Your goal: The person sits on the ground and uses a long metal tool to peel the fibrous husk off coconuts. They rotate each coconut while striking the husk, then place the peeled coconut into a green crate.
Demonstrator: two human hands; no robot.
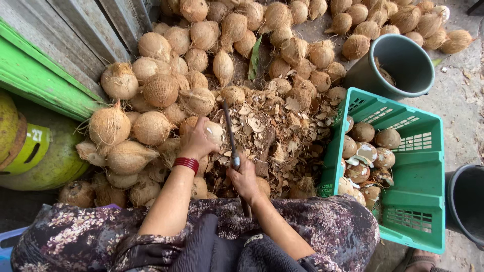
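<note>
Coconut [213, 132] sat center-frame on the husk pile, left hand [196, 143] wrapped around it, right hand [244, 177] closed on a blade [229, 132] whose long axis ran up-frame just right of the coconut, green crate [423, 166] at right.

Left hand [197, 142] grips coconut [214, 132]; right hand [243, 177] holds knife [231, 138].
</note>
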